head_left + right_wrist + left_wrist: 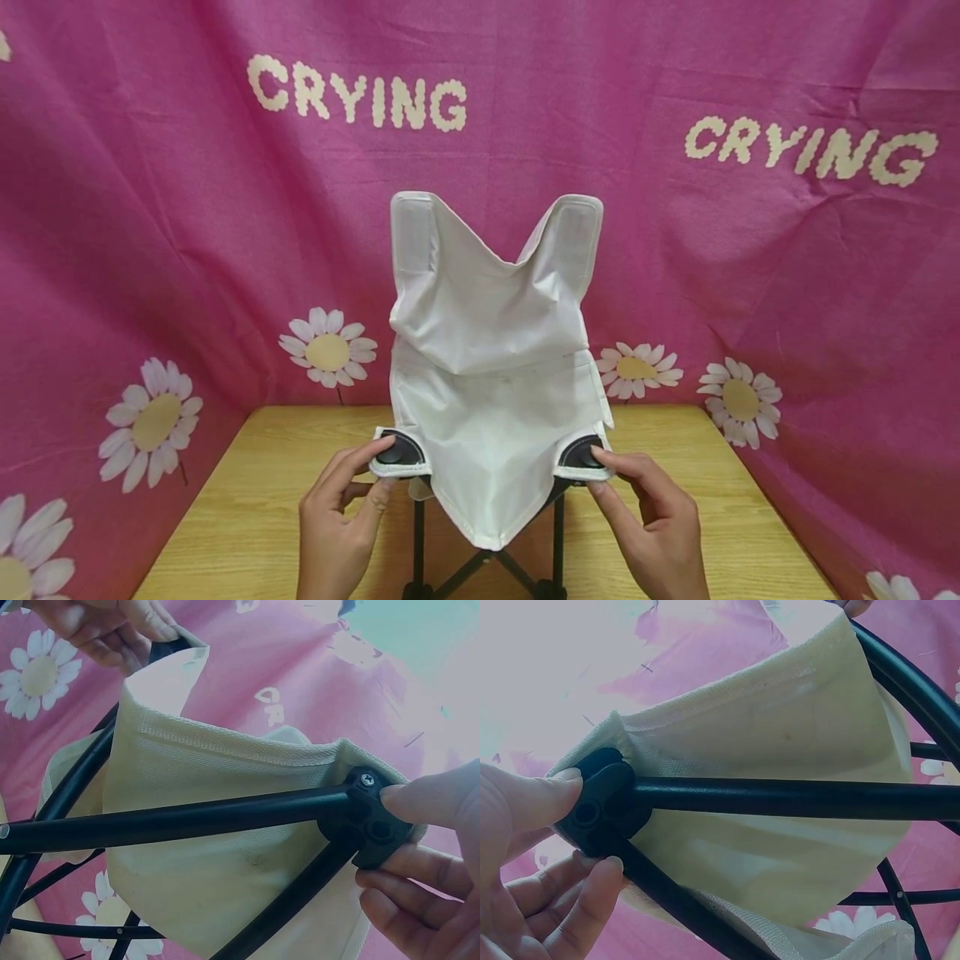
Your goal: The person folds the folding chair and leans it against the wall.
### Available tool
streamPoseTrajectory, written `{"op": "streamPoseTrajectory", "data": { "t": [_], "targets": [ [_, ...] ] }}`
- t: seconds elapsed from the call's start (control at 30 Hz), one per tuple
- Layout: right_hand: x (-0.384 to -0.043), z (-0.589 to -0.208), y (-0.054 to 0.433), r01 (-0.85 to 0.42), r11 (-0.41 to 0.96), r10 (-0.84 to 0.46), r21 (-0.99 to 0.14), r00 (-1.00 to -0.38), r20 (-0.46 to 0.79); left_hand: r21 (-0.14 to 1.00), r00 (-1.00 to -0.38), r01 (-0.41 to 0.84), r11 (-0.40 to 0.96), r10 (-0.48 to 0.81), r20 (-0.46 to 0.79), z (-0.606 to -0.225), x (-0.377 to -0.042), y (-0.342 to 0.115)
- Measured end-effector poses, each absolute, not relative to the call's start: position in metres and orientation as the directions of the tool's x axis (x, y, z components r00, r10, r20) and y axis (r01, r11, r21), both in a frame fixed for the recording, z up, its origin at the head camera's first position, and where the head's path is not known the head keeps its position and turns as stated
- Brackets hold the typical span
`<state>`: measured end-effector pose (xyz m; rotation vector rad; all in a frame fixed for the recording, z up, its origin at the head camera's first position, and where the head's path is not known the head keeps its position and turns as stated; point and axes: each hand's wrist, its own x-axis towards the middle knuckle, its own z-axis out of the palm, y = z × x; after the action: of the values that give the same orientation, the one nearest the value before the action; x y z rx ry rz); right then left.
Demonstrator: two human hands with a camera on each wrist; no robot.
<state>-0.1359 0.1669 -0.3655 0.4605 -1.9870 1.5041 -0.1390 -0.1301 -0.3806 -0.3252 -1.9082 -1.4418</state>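
Observation:
A small folding chair with a white fabric seat [495, 433] and a black tube frame [558, 542] stands in the middle of the head view. Its front corners carry black patches, and the backrest [487, 308] rises behind with two upright tabs. My left hand [341, 512] pinches the front left corner, index finger on top and thumb below. At the front right corner, my right hand [652, 517] grips in the same way. From underneath, the wrist views show black plastic joints [600, 799] between thumb and fingers, including the right joint [367, 817], with tubes running from them.
The chair is on a light wooden table [247, 517]. Pink cloth [187, 250] with daisies and the word CRYING hangs behind and on both sides. Crossed leg bars [487, 562] sit low under the seat.

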Motion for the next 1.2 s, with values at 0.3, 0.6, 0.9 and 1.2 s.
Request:
{"op": "streamPoseTrajectory", "data": {
  "t": [0.3, 0.6, 0.9, 1.2],
  "targets": [
    [-0.1358, -0.3653, 0.1669, -0.598, 0.292, 0.077, -0.746, -0.763, 0.642, 0.73, -0.708, 0.593, 0.341, -0.212, 0.674, -0.3794, -0.1394, -0.1284],
    [-0.1371, -0.3647, 0.1642, -0.627, 0.276, 0.066, -0.729, -0.744, 0.665, 0.716, -0.693, 0.606, 0.346, -0.213, 0.689, -0.3792, -0.1405, -0.1283],
    [-0.1362, -0.364, 0.1624, -0.606, 0.278, 0.066, -0.745, -0.762, 0.645, 0.741, -0.717, 0.575, 0.347, -0.221, 0.661, -0.3769, -0.1391, -0.1283],
    [-0.1356, -0.3623, 0.1603, -0.605, 0.287, 0.07, -0.743, -0.76, 0.646, 0.718, -0.695, 0.607, 0.342, -0.211, 0.688, -0.3751, -0.1389, -0.1259]
  ]
}}
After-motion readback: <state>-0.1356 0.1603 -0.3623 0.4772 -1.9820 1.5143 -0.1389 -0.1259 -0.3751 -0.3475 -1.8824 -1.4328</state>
